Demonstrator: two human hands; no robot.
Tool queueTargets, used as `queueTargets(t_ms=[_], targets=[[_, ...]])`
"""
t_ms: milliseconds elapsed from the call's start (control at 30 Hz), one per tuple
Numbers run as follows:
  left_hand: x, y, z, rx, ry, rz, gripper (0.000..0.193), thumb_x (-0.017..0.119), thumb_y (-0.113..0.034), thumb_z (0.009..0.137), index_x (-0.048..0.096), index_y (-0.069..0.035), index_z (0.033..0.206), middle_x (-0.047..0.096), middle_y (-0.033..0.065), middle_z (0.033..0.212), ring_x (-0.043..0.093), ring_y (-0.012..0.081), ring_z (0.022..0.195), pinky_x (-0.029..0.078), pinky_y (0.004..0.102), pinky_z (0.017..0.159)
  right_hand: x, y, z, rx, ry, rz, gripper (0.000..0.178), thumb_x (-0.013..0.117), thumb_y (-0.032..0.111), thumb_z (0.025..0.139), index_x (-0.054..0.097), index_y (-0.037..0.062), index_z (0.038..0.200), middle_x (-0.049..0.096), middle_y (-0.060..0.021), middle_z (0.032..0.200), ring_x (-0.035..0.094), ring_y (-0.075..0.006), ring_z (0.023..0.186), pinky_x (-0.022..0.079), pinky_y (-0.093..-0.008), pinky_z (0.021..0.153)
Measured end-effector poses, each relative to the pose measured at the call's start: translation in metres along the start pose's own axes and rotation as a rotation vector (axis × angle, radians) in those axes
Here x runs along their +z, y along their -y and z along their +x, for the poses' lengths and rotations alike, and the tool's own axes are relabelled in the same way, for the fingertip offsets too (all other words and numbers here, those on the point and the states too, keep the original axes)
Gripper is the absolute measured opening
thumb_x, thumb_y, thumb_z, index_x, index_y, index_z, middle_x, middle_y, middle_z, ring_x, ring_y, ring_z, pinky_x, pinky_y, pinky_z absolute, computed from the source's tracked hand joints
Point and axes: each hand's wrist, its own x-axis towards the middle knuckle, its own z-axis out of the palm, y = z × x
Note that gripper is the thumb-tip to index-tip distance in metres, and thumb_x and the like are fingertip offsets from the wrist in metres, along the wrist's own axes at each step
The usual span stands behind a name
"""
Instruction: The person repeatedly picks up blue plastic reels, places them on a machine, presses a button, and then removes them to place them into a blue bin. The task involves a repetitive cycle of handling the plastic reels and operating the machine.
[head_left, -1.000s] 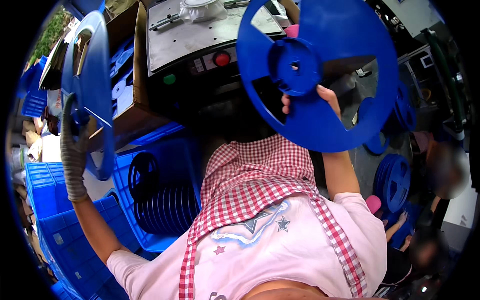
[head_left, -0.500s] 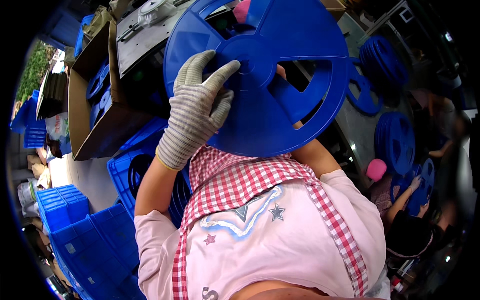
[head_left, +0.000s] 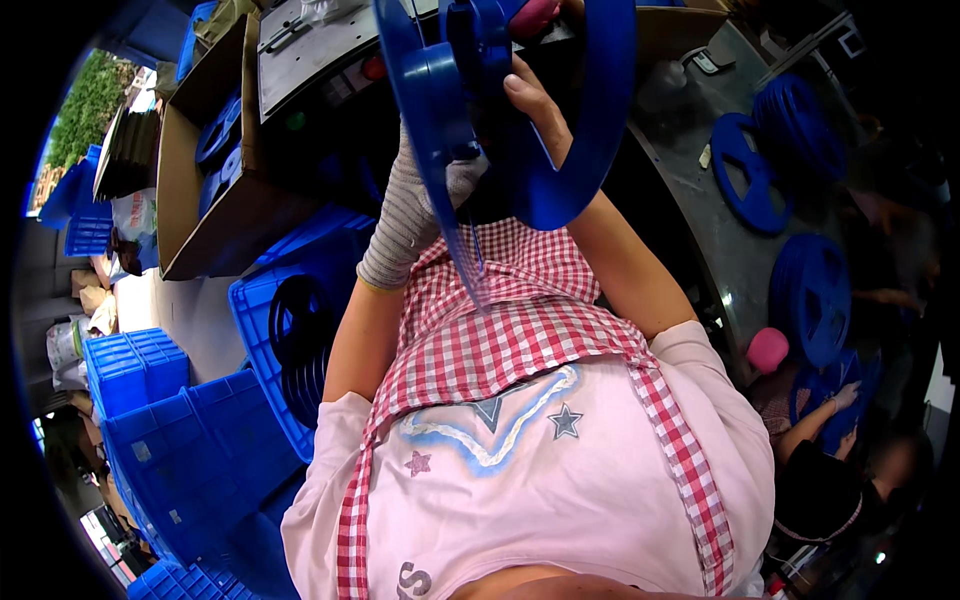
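Note:
A large blue plastic reel (head_left: 607,110) is held up in front of my chest, turned nearly edge-on. Two round flanges with cut-outs show, with hub parts between them; whether they are joined I cannot tell. My left hand (head_left: 408,205), in a grey striped knit glove, grips the left flange low down. Part of this hand is hidden behind the plastic, with fingertips showing through a gap. My bare right hand (head_left: 540,112) is closed on the reel from the right. Its thumb lies near the hub, and its other fingers are mostly hidden.
An open cardboard box (head_left: 190,190) with blue reel parts stands at the left. Below it are blue crates (head_left: 185,440), one holding dark rings (head_left: 298,335). Stacked blue reels (head_left: 808,295) lie on the grey table (head_left: 690,215) at right. A co-worker's gloved hand (head_left: 846,396) touches blue parts.
The reel has turned from facing me to nearly edge-on and moved up. My left hand has gone from its face to the lower flange edge. My right thumb and hand now show.

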Motion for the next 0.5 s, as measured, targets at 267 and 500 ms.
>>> queueTargets(t_ms=[267,500], targets=[[-0.004,0.038,-0.001,0.282,-0.091,-0.006,0.078,0.054,-0.025,0.097,-0.001,-0.012,0.151,0.056,0.0077,0.113,0.058,0.0139,0.104,0.047,0.0282,0.093,0.005,-0.019,-0.004,-0.223,-0.015,-0.585,0.061,0.056,0.048,0.084,0.047,0.0219,0.139,0.048,-0.0071,0.088,0.05,-0.017,0.081,0.045,-0.0326,0.076],[0.006,0.014,0.004,0.137,-0.102,-0.434,0.086,0.059,-0.031,0.094,-0.003,-0.013,0.151,0.055,0.0092,0.118,0.057,0.0168,0.109,0.047,0.03,0.097,0.006,-0.013,-0.001,-0.222,-0.036,-0.619,0.058,0.054,0.048,0.085,0.051,0.0225,0.136,0.047,-0.0075,0.086,0.05,-0.017,0.079,0.045,-0.0327,0.074]])
